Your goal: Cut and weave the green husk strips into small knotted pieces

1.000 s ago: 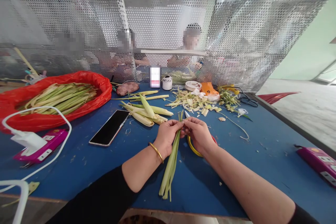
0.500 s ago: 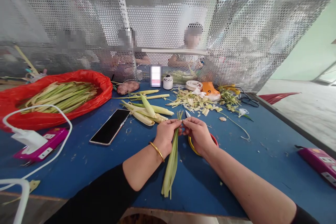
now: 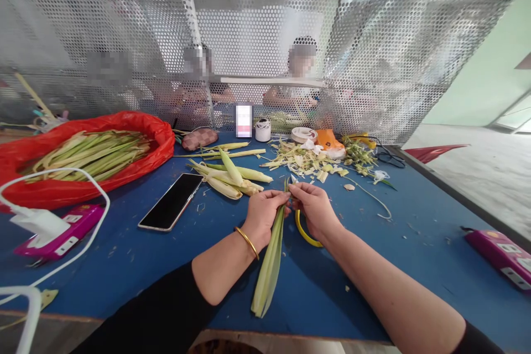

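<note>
A bundle of long pale-green leaf strips, like corn husk (image 3: pixel 269 265), hangs down toward the table's front edge. My left hand (image 3: pixel 265 213) is closed round its upper part, a gold bangle on the wrist. With thumb and finger pressed together, my right hand (image 3: pixel 313 204) pinches the thin strip ends at the top of the bundle. The two hands almost touch, and the exact pinch point is partly hidden. Under my right hand lie scissors with a yellow handle (image 3: pixel 305 232); their pointed tip shows beyond my fingers.
Husk pieces (image 3: pixel 234 177) and a phone (image 3: pixel 170 202) lie left of my hands. Farther left are a red bag (image 3: pixel 160 146) of leaf strips and a purple power strip (image 3: pixel 83 227). Scraps (image 3: pixel 294 157) lie behind. A perforated metal screen (image 3: pixel 257 27) separates me from people opposite.
My right fingers have shifted slightly up along the strip ends. The bundle's lower end has fanned out wider. The whole view has moved a little.
</note>
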### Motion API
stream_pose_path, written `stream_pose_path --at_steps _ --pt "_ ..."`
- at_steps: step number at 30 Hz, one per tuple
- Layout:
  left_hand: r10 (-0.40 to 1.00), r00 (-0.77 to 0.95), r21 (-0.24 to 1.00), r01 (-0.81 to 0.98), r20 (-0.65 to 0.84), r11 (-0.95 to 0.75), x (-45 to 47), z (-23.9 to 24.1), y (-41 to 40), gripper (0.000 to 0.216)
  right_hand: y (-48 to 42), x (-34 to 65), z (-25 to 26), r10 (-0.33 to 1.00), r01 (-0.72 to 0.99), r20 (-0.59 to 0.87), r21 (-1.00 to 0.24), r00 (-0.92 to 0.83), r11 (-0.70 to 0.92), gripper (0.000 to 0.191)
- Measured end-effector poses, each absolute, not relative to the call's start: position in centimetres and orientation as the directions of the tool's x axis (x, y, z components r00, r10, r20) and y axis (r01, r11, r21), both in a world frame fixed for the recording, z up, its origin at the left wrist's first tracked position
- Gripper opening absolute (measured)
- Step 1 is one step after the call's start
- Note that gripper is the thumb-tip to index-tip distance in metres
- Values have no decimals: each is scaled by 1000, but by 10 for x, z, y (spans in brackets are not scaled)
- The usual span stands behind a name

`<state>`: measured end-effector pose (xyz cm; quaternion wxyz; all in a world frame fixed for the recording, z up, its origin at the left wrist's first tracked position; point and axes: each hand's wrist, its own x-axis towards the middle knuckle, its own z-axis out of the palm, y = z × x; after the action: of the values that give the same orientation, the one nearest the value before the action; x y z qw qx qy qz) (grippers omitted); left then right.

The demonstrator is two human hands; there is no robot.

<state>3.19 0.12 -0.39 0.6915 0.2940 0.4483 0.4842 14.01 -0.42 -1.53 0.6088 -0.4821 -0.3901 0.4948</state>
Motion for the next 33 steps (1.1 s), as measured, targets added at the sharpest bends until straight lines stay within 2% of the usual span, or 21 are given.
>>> stream_pose_path --at_steps 5,11,18,20,23,25,29,33 --pt "926 107 820 -436 -361 370 32 -5 3 8 -7 137 -17 946 -63 121 -987 301 147 33" --pt "924 98 808 -456 -370 372 33 -4 4 3 -8 140 -16 916 177 248 -964 316 200 29" --pt "923 93 808 -457 -373 372 32 -4 3 9 -14 142 -8 840 442 464 -839 280 316 27" --pt "926 83 817 -447 -368 365 32 -3 2 11 -14 142 -7 853 383 434 -870 291 312 26" --pt "931 84 832 -426 -355 356 33 -3 1 12 -11 143 -9 927 94 211 -977 309 191 30" --pt "935 92 842 -413 -341 348 34 -3 1 13 -7 143 -12 958 -38 101 -993 270 115 33" --pt "942 93 858 -392 -323 333 33 -4 2 13 -2 144 -16 984 -191 -12 -981 180 23 38" --pt "939 72 865 -373 -335 337 32 -7 4 14 -3 145 -12 991 -263 -81 -964 106 -51 42"
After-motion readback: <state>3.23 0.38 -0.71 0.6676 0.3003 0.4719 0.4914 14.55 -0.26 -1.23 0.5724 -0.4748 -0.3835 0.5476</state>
